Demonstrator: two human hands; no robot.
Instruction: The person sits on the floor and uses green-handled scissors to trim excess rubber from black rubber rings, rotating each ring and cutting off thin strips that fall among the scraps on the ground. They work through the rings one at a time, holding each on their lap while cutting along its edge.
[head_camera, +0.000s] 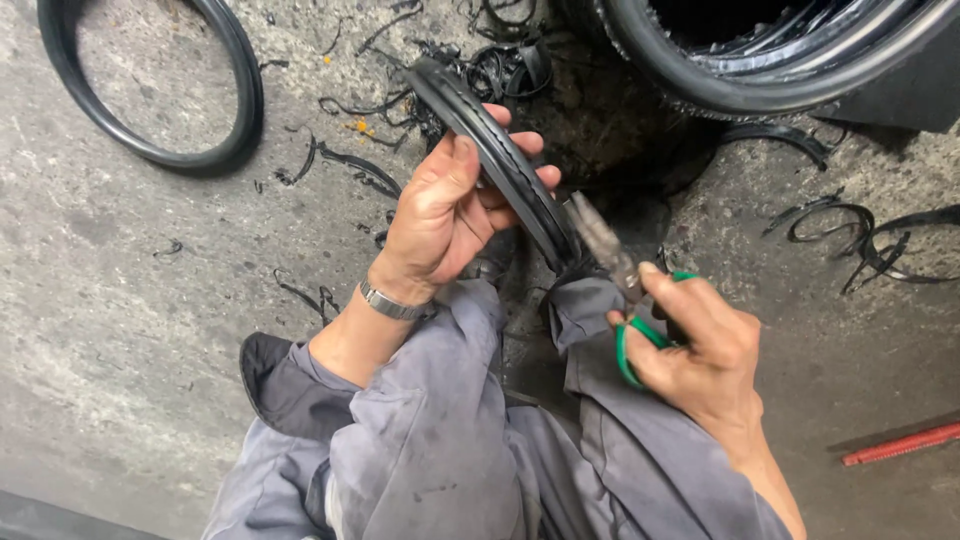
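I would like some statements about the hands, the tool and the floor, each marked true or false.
1. The left hand grips a black ribbed rubber strip. True.
2. The right hand holds a hammer. False: it holds green-handled scissors.
3. A black rubber ring lies on the concrete floor. True.
4. The left wrist is bare. False: it wears a metal wristband.
5. A red bar lies at the right. True.
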